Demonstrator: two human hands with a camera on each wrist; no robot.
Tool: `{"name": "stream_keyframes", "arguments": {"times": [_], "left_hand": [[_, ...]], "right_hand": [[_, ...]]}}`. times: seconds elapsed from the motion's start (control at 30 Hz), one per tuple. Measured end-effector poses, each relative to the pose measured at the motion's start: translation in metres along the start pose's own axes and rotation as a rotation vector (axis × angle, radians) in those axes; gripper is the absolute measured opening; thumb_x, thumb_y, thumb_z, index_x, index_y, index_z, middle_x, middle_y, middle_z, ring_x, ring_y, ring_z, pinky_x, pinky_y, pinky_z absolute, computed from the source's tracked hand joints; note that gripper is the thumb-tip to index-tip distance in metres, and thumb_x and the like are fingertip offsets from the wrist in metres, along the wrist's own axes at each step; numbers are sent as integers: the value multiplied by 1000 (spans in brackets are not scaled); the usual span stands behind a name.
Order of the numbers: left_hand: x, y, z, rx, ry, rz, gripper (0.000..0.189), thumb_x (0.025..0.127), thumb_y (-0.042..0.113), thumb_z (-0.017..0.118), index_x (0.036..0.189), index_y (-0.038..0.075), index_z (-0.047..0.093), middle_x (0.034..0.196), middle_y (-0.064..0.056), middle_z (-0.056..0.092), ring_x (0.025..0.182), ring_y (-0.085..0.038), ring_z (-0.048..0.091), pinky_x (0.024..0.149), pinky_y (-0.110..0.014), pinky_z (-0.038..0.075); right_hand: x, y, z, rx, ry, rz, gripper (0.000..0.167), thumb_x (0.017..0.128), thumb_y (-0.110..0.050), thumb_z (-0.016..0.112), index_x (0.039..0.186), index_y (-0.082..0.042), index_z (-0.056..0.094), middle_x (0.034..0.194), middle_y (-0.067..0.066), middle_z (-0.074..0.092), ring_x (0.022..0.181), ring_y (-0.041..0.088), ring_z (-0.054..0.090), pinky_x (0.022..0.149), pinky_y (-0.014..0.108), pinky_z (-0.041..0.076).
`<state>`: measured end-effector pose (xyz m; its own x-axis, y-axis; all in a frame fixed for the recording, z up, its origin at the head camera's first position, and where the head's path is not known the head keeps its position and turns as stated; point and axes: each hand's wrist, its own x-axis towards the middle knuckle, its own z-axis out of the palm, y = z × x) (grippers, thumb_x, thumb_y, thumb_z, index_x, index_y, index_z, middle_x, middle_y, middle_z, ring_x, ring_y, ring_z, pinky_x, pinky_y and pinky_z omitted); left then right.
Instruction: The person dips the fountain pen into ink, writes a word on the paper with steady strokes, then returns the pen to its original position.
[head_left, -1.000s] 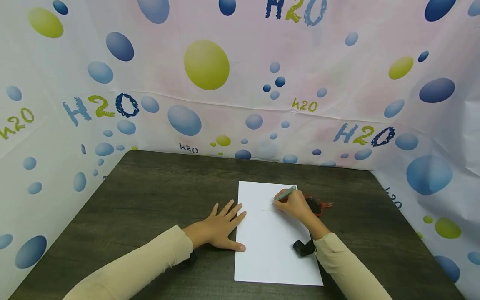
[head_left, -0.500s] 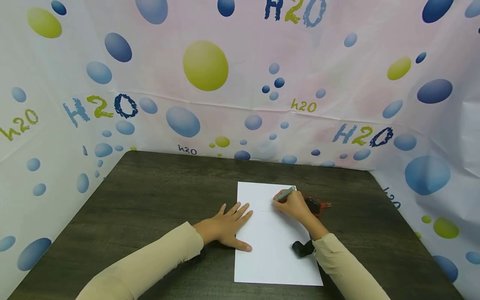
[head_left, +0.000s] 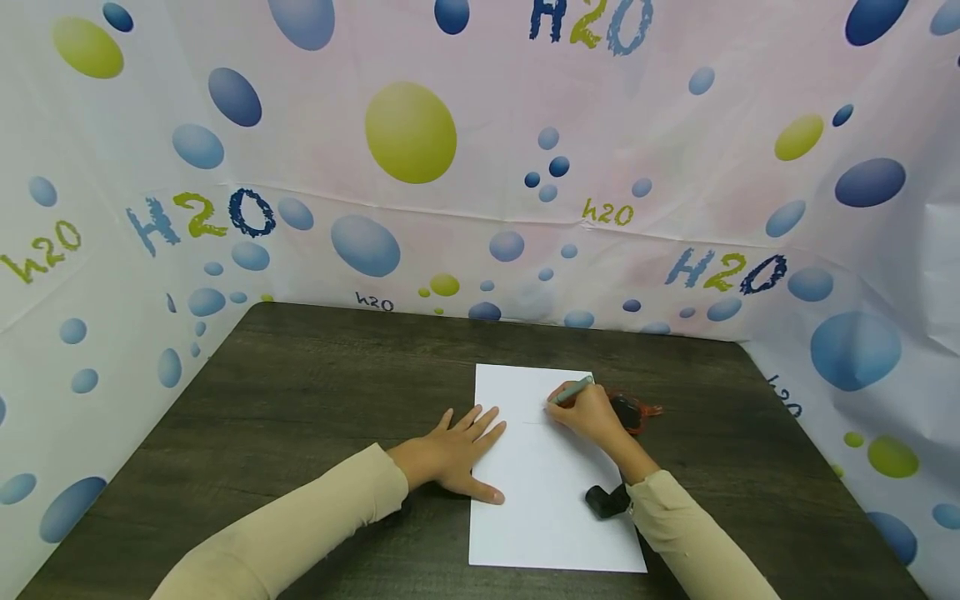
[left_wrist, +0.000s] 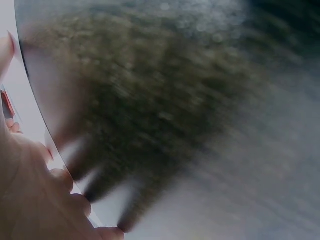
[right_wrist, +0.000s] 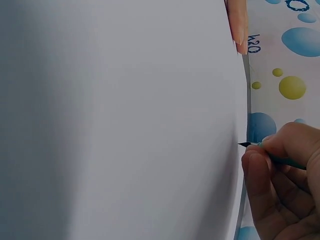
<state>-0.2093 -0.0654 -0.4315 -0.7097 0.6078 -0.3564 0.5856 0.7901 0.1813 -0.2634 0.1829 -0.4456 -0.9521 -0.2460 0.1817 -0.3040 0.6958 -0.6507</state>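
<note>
head view: my left hand (head_left: pixel 453 462) lies with its fingers spread straight across the left edge of the white paper (head_left: pixel 540 529), which rests on the dark table (head_left: pixel 352 358). my right hand (head_left: pixel 590 412) pinches a green pen (head_left: pixel 574 389) over the paper's upper right part, near a thin line (head_left: pixel 532 423); i can't tell whether its tip touches the paper. red-framed glasses (head_left: pixel 626 411), partly hidden, lie on the table just to the right of that hand.

Head view bright and even; left wrist view blurs the desk (left_wrist: pixel 170 105) under pale glare; right wrist view shows paper (right_wrist: pixel 150 110) softly shadowed
</note>
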Motion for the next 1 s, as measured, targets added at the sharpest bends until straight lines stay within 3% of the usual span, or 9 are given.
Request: {"name": "stream_keyframes", "arguments": {"times": [1.0], "left_hand": [[-1,0,-1,-10,4,0,105,79,77,51,156,20,8,162,-2,-6,148,-25,-5,115,-59,3]], "right_hand": [[-16,-3,-3,5,1,-24,5,84,-10,72,79,-9,72,62,-5,63,52,8,56,51,24,46]]}}
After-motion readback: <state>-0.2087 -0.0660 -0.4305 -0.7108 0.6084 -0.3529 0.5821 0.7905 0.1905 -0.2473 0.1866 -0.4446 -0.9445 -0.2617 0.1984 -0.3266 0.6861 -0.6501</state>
